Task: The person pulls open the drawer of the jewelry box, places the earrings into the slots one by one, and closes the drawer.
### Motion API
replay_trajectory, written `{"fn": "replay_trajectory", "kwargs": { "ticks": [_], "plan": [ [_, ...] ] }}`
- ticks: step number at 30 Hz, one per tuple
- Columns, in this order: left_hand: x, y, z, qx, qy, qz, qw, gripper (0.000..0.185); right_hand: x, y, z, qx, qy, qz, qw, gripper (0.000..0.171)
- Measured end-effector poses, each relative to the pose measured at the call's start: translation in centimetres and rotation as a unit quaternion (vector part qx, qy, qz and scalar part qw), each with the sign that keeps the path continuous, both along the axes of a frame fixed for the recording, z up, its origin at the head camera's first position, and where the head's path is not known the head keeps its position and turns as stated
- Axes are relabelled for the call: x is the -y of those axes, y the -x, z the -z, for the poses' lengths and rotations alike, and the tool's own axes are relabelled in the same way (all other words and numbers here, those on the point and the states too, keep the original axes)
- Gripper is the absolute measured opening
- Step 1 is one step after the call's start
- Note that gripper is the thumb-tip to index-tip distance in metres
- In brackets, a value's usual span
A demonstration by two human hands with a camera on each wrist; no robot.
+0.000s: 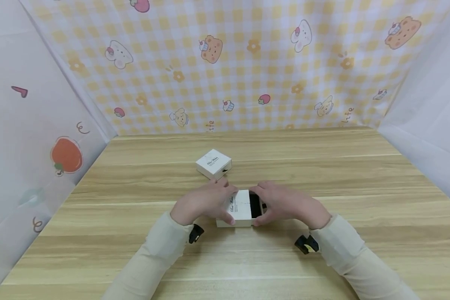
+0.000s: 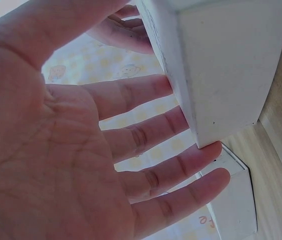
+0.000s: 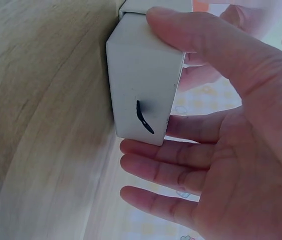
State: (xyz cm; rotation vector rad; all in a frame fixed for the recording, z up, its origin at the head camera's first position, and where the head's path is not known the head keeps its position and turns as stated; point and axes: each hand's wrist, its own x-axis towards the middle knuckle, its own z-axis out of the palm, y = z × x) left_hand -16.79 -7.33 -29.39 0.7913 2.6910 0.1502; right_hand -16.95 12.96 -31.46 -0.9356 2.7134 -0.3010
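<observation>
A white cardboard drawer box (image 1: pixel 242 208) with dark lettering lies on the wooden table, partly pulled out to its right. My left hand (image 1: pixel 206 203) holds its outer sleeve, thumb at the near side and fingers at the far side. With thumb and fingers, my right hand (image 1: pixel 285 203) grips the inner drawer (image 3: pixel 143 75), whose black interior shows in the head view. A small black ribbon tab (image 3: pixel 143 119) sticks out of the drawer's end face, between the right thumb and fingers. The left palm hides part of the sleeve in the head view.
A second white box (image 1: pixel 213 162) of the same kind sits just beyond the left hand, turned at an angle. The wooden table (image 1: pixel 322 166) meets a yellow checked cloth (image 1: pixel 243 62) at the back. White cloths hang on both sides.
</observation>
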Motion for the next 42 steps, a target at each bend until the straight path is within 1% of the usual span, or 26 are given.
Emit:
{"fn": "replay_trajectory", "kwargs": {
  "ticks": [20, 25, 27, 33, 38, 42],
  "plan": [
    [0.1, 0.0, 0.1, -0.001, 0.001, -0.004, 1.0, 0.08, 0.3, 0.0, 0.1, -0.001, 0.007, -0.003, 1.0, 0.082],
    [0.2, 0.0, 0.0, 0.001, -0.001, -0.003, 1.0, 0.08, 0.1, -0.1, -0.1, 0.02, 0.009, 0.009, 1.0, 0.085],
    [0.2, 0.0, 0.1, 0.001, -0.003, -0.003, 1.0, 0.08, 0.0, 0.0, -0.2, 0.034, 0.009, 0.021, 0.999, 0.087],
    [0.2, 0.0, 0.1, 0.003, -0.004, -0.002, 1.0, 0.08, -0.7, 0.0, -0.9, 0.061, 0.004, 0.043, 0.997, 0.093],
    [0.2, 0.0, 0.0, 0.006, -0.002, -0.004, 1.0, 0.08, -1.2, 0.2, -1.3, 0.072, -0.006, 0.049, 0.996, 0.087],
    [0.2, 0.0, 0.0, 0.007, -0.001, -0.006, 1.0, 0.08, -1.5, 0.3, -1.4, 0.078, -0.015, 0.048, 0.996, 0.078]
  ]
}}
